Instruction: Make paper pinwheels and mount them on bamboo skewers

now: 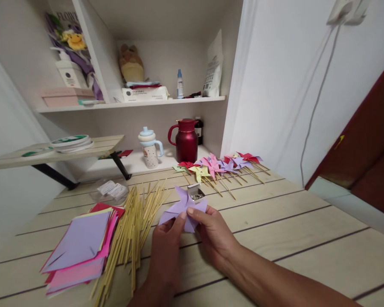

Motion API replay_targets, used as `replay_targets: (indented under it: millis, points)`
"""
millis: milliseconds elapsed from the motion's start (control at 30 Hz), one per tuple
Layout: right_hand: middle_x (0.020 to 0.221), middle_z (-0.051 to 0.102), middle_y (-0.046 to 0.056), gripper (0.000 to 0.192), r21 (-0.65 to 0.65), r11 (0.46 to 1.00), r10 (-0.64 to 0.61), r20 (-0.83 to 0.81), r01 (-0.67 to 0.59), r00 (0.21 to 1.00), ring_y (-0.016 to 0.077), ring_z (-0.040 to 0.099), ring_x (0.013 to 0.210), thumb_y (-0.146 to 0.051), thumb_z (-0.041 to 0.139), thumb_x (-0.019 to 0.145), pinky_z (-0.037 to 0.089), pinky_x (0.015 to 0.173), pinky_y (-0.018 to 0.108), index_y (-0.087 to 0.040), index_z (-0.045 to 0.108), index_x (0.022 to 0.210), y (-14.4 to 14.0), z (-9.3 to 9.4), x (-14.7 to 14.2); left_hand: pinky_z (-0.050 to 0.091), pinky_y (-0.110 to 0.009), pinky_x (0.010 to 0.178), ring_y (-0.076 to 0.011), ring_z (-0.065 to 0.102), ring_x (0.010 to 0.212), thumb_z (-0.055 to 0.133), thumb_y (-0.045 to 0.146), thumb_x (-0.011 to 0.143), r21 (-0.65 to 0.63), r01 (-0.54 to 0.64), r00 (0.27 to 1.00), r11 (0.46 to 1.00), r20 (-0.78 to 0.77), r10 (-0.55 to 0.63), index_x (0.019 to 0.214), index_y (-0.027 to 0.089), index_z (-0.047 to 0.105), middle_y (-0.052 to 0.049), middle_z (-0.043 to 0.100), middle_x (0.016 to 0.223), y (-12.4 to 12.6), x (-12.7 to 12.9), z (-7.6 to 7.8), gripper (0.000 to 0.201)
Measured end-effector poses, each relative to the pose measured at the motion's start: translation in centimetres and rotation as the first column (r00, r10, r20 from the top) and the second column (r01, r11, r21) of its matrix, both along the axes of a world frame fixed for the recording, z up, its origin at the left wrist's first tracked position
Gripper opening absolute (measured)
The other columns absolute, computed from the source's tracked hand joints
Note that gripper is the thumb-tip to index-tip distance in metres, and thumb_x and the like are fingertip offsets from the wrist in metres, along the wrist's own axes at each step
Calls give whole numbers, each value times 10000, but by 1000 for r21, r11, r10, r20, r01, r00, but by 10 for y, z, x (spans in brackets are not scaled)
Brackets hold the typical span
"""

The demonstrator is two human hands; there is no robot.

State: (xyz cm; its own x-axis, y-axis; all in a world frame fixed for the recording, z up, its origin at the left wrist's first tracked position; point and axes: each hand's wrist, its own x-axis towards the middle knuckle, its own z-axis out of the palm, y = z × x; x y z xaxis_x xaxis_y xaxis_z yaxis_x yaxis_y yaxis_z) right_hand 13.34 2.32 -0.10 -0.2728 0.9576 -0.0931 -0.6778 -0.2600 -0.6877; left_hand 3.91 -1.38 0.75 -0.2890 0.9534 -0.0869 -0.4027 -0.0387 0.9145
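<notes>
Pale wooden planks make up the counter [291,238] under my arms, with dark seams running across it. Closest to me, both of my hands are pinched shut on a lilac paper pinwheel [183,209]: my left hand [166,243] has its fingertips on the lower middle of the folds, and my right hand [213,232] grips the right side with thumb and fingers, holding the paper just above the wood. Left of my left hand lies a loose bundle of bamboo sticks [134,230], fanned out and pointing away from me, and just beside them a stack of coloured paper squares [80,249] with a lilac sheet on top and pink and red beneath. Right behind the pinwheel sits a small open metal box [196,195]. Farther back, a row of finished pinwheels on sticks [220,167] lies along the counter in red, yellow, pink and purple. Beyond them stand a dark red jug [186,140] and a pale lidded cup [149,148], under a white shelf [131,103] carrying boxes and a bottle.
</notes>
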Motion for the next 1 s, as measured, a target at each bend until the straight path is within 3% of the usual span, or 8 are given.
replay_targets:
  millis: [533,800,1000]
  points:
    - [752,731,36,231,32,999,16,9,-17,1000,145,589,670,-240,854,645,454,703,272,-143,732,815,0,-10,-1,501,-261,797,-165,693,765,820,176,604,-103,-195,980,975,-49,191,785,186,789,7,774,731,-1,0,11,184]
    - [897,737,33,246,126,990,56,91,-68,994,149,637,748,-369,739,813,475,756,277,-189,661,962,4,-6,1,539,-306,825,-205,716,889,737,188,738,-90,-177,979,980,91,185,837,160,768,-63,787,881,3,-12,13,107]
    - [931,743,58,285,281,957,-29,355,-77,934,198,704,743,-435,569,927,487,824,381,-229,508,1114,14,-2,14,567,-248,749,-161,715,906,698,94,777,-118,-168,953,979,233,192,999,161,725,-91,767,1054,6,-29,23,234]
